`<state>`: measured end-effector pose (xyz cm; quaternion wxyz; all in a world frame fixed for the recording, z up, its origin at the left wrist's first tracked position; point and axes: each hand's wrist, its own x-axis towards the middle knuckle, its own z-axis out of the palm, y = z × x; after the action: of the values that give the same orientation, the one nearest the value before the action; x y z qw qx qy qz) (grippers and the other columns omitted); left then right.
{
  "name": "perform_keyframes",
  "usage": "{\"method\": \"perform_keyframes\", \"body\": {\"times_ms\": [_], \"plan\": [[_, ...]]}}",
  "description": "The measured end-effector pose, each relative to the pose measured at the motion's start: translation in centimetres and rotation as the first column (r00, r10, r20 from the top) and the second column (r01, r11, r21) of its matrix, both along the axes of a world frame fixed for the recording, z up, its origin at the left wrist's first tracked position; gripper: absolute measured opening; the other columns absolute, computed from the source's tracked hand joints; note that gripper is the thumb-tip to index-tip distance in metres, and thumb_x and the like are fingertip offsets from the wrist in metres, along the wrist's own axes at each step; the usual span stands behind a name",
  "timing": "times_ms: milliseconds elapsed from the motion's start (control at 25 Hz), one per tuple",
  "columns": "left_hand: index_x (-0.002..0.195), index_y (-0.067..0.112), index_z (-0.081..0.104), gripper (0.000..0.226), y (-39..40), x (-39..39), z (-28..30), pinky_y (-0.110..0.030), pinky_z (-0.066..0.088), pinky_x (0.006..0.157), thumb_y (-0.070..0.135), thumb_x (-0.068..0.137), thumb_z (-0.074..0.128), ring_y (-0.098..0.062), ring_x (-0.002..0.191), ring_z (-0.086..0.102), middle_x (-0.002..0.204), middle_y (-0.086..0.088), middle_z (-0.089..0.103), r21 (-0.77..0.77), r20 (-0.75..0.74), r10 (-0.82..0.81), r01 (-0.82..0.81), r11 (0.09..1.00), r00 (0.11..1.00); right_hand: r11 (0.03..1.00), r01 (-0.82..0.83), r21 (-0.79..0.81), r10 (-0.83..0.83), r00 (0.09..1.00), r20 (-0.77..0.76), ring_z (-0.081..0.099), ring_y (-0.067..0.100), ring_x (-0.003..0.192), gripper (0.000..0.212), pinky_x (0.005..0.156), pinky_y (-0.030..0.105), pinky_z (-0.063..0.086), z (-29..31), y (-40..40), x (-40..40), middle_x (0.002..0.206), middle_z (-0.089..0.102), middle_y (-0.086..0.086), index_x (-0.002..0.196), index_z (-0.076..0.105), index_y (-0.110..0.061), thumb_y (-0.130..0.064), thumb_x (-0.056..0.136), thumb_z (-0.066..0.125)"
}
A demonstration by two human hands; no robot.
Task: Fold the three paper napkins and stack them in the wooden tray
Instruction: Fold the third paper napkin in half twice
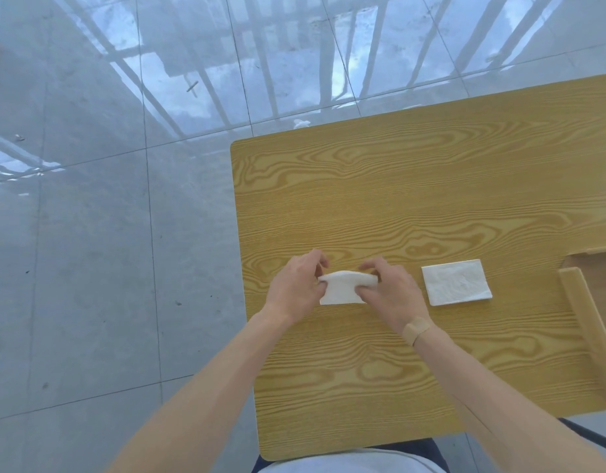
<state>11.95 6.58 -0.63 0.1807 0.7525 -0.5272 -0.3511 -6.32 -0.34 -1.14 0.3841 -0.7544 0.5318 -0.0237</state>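
A white paper napkin [342, 288] lies near the left side of the wooden table [414, 199], its far edge lifted and curled over. My left hand [294, 288] pinches its left end and my right hand [390, 291] pinches its right end. A second white napkin [456, 282] lies flat as a folded rectangle to the right of my right hand, apart from it. The wooden tray [581, 312] sits at the right edge of the view, cut off by the frame; its inside is mostly out of sight. A third napkin is not visible.
The table's left edge [238, 268] runs just left of my left hand, with glossy grey floor tiles [107, 233] beyond. A tan plaster is on my right wrist [418, 331]. A small white scrap [301, 123] lies on the floor past the table's far edge.
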Motion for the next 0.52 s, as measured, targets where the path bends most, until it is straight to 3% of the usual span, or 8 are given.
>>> {"method": "perform_keyframes", "body": {"times_ms": [80,240,520], "plan": [[0.098,0.026,0.060,0.017,1.1,0.1,0.2,-0.030,0.048,0.075,0.015,0.087,0.065,-0.010,0.095,0.050,0.095,0.013,0.060,-0.073,-0.018,0.011,-0.012,0.997,1.000,0.997,0.069,0.038,-0.073,0.990,0.118,0.055,0.007,0.093,0.017,0.075,0.022,0.039,0.5,0.8,-0.9,0.083,0.061,-0.022,0.091,0.065,-0.033,-0.021,0.080,0.071],[0.085,0.028,0.062,0.020,3.2,0.0,0.5,-0.018,0.041,0.081,0.011,0.082,0.070,-0.008,0.094,0.052,0.091,0.016,0.058,-0.170,-0.095,0.064,-0.080,0.982,0.993,0.994,0.109,0.011,-0.109,0.970,0.217,0.054,-0.002,0.093,0.021,0.077,0.014,0.038,1.4,2.9,-2.2,0.084,0.065,-0.024,0.080,0.065,-0.035,-0.018,0.078,0.077],[0.086,0.030,0.063,0.020,4.7,-0.5,-0.6,-0.028,0.049,0.081,0.012,0.082,0.071,-0.010,0.091,0.057,0.094,0.013,0.062,0.045,-0.195,0.087,-0.080,0.996,0.977,0.991,0.127,0.051,-0.133,0.983,0.126,0.057,0.008,0.094,0.016,0.082,0.026,0.042,0.7,4.9,-3.2,0.090,0.066,-0.020,0.086,0.068,-0.031,-0.017,0.082,0.075]]}}
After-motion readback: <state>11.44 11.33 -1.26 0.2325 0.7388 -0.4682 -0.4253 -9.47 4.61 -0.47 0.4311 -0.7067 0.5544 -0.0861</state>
